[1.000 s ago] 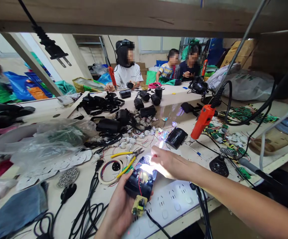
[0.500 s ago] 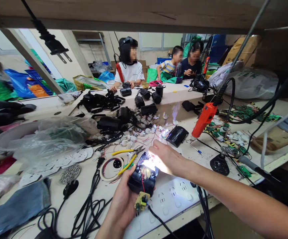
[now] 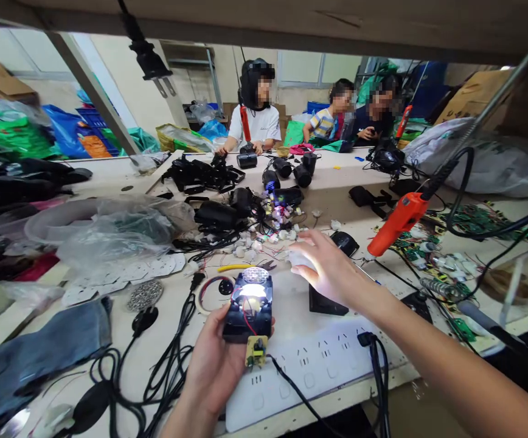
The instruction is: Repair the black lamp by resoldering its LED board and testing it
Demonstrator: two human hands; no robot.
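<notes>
Head view: nearest, a long white plastic power strip [image 3: 309, 368] lies along the edge of the pale desk [image 3: 289, 299]. Above it, the left hand [image 3: 218, 359] has its grip closed around an open black plastic housing [image 3: 246, 328], brightly lit inside; a small yellowish circuit board [image 3: 257, 351] sits at the housing's near end. The right hand [image 3: 325, 271] has its grip spread, fingers parted, near a black rectangular plastic piece [image 3: 325, 304]. Farther off hangs an orange-red cylindrical screwdriver [image 3: 395, 225]; beyond, a person in a white shirt [image 3: 264, 123] faces the desk's far side.
</notes>
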